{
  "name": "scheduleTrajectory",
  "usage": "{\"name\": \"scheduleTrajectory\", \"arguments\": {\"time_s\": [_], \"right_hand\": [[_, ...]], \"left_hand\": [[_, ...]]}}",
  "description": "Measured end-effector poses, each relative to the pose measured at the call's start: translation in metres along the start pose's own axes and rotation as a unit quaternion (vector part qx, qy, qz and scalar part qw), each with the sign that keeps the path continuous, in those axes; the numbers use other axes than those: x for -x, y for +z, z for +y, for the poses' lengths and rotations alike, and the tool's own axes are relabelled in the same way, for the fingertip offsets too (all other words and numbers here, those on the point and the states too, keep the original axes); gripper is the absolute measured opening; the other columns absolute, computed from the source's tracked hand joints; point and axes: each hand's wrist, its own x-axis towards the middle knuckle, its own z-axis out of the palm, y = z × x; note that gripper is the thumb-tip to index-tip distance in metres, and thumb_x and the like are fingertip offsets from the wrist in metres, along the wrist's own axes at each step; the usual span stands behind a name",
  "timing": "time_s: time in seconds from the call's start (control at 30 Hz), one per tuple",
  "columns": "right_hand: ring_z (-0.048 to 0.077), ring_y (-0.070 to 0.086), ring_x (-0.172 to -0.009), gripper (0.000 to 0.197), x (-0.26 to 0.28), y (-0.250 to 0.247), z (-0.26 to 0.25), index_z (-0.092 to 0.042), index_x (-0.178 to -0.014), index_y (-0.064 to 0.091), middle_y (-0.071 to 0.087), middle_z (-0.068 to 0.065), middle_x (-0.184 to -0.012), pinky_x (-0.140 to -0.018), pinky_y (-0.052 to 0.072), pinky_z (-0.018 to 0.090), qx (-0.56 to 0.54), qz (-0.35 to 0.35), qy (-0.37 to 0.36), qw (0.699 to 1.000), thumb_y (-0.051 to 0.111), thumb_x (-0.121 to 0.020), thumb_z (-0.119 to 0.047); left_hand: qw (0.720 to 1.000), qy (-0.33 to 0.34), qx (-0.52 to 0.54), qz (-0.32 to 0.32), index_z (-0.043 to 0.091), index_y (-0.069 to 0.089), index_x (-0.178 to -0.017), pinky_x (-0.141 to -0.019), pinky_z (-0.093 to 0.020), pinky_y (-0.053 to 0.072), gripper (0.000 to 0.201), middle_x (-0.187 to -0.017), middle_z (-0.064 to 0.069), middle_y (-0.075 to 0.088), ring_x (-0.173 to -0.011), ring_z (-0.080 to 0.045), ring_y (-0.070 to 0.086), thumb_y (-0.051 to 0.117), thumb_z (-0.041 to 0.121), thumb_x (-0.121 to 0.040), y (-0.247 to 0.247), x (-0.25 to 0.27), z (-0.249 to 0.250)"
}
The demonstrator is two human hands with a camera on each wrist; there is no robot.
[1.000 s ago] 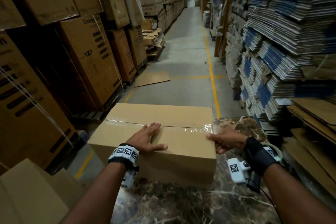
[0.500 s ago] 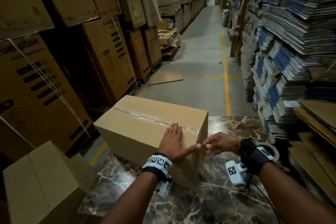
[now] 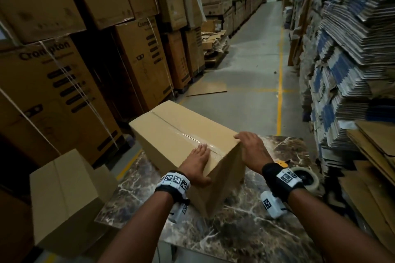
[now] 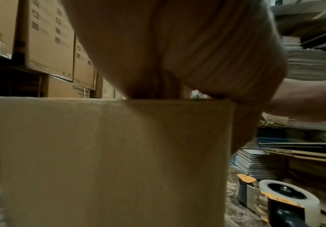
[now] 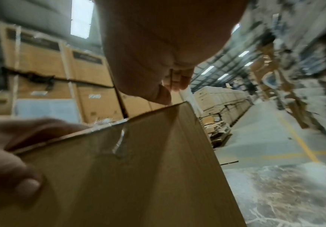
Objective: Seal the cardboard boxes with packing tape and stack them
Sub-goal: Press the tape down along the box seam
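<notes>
A plain cardboard box point(image 3: 181, 132) sits on the marble table point(image 3: 245, 230), turned so one corner points toward me. Clear tape point(image 3: 192, 136) runs along its top seam and down the near end point(image 5: 121, 141). My left hand point(image 3: 197, 161) lies flat on the top near the taped end, fingers straight, thumb over the near edge. My right hand point(image 3: 250, 147) curls over the top right corner of the box and grips it. A tape dispenser point(image 3: 303, 177) with an orange frame lies on the table to the right, also in the left wrist view point(image 4: 274, 202).
A second closed cardboard box point(image 3: 64, 194) stands lower at the left of the table. Tall stacks of printed cartons point(image 3: 53, 83) line the left. Flattened cartons point(image 3: 346, 49) are piled on the right. A concrete aisle point(image 3: 252, 70) with yellow lines runs ahead.
The box has turned on the table, its right end swinging toward me. My left hand slid along the tape to the near end. My right hand moved up onto the box's corner.
</notes>
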Motion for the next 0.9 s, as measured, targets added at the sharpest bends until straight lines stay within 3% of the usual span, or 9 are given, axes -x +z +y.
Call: {"name": "scheduleTrajectory", "arguments": {"time_s": [0.07,0.17,0.27,0.37,0.5,0.57,0.67,0.77,0.9], "right_hand": [[0.03,0.046,-0.136,0.055,-0.001,0.003,-0.007,-0.017,-0.134,0.058,0.051,0.009,-0.148,-0.119,0.034,0.045,0.022,-0.022,-0.045,0.999,0.055,-0.085,0.007],[0.029,0.039,-0.146,0.049,0.003,0.012,-0.016,-0.015,-0.141,0.056,0.044,0.009,-0.158,-0.123,0.025,0.044,0.035,-0.081,-0.109,0.99,0.051,-0.094,0.0],[0.028,0.04,-0.146,0.059,0.013,0.022,-0.024,-0.013,-0.143,0.057,0.047,0.008,-0.157,-0.124,0.021,0.037,0.013,-0.112,-0.114,0.987,0.051,-0.088,0.007],[0.028,0.043,-0.143,0.064,0.021,0.036,-0.025,-0.013,-0.142,0.058,0.05,0.008,-0.154,-0.125,0.025,0.042,0.006,-0.09,-0.107,0.99,0.055,-0.081,0.006],[0.026,0.031,-0.151,0.065,0.021,0.044,-0.038,-0.017,-0.152,0.046,0.038,0.006,-0.162,-0.128,0.016,0.041,0.025,-0.114,-0.117,0.986,0.054,-0.087,-0.02],[0.024,0.024,-0.154,0.067,0.02,0.048,-0.048,-0.018,-0.156,0.04,0.031,0.006,-0.166,-0.127,0.006,0.038,0.037,-0.125,-0.121,0.984,0.036,-0.092,-0.038],[0.027,0.012,-0.157,0.072,0.02,0.064,-0.062,-0.025,-0.154,0.041,0.022,0.01,-0.169,-0.126,-0.002,0.045,0.061,-0.091,-0.087,0.99,0.018,-0.093,-0.056],[0.035,0.027,-0.151,0.065,0.021,0.08,-0.07,-0.028,-0.143,0.054,0.037,0.015,-0.16,-0.122,0.006,0.053,0.062,-0.029,-0.048,0.996,0.031,-0.096,-0.067],[0.034,0.043,-0.137,0.063,0.021,0.087,-0.074,-0.026,-0.131,0.061,0.053,0.012,-0.143,-0.117,0.025,0.056,0.08,0.022,-0.042,0.996,0.04,-0.093,-0.072]], "left_hand": [[0.999,0.031,0.023,-0.004,0.012,0.001,-0.164,-0.124,-0.03,-0.011,0.117,-0.171,-0.007,-0.008,-0.158,-0.02,-0.007,0.08,0.035,-0.081,-0.002,0.01,-0.006],[0.997,0.059,0.049,-0.003,0.012,0.012,-0.164,-0.122,-0.027,-0.009,0.11,-0.172,-0.006,0.002,-0.158,-0.017,0.001,0.081,0.02,-0.079,-0.004,0.023,-0.011],[0.996,0.07,0.056,0.007,0.015,0.021,-0.163,-0.126,-0.029,-0.002,0.102,-0.171,-0.003,0.01,-0.157,-0.016,0.009,0.078,0.007,-0.078,-0.003,0.03,-0.015],[0.993,0.091,0.068,0.021,0.016,0.029,-0.161,-0.127,-0.028,0.002,0.095,-0.169,-0.002,0.017,-0.156,-0.015,0.014,0.071,-0.001,-0.077,0.001,0.035,-0.024],[0.99,0.097,0.073,0.065,0.022,0.037,-0.157,-0.129,-0.034,0.006,0.088,-0.166,0.007,0.023,-0.153,-0.007,0.015,0.063,-0.01,-0.08,0.009,0.04,-0.045],[0.987,0.092,0.079,0.103,0.023,0.041,-0.155,-0.129,-0.036,0.007,0.083,-0.163,0.008,0.028,-0.152,-0.005,0.017,0.062,-0.012,-0.082,0.015,0.044,-0.06],[0.977,0.068,0.081,0.186,0.024,0.046,-0.152,-0.129,-0.042,0.008,0.081,-0.161,0.006,0.035,-0.152,-0.006,0.02,0.062,-0.013,-0.081,0.03,0.05,-0.075],[0.964,0.027,0.063,0.259,0.02,0.047,-0.152,-0.128,-0.049,0.001,0.083,-0.161,-0.003,0.036,-0.153,-0.013,0.018,0.065,-0.01,-0.076,0.047,0.051,-0.078],[0.964,-0.034,0.046,0.261,0.017,0.038,-0.157,-0.118,-0.029,-0.027,0.082,-0.165,-0.002,0.03,-0.156,-0.015,0.015,0.065,0.008,-0.081,0.047,0.051,-0.07]]}}
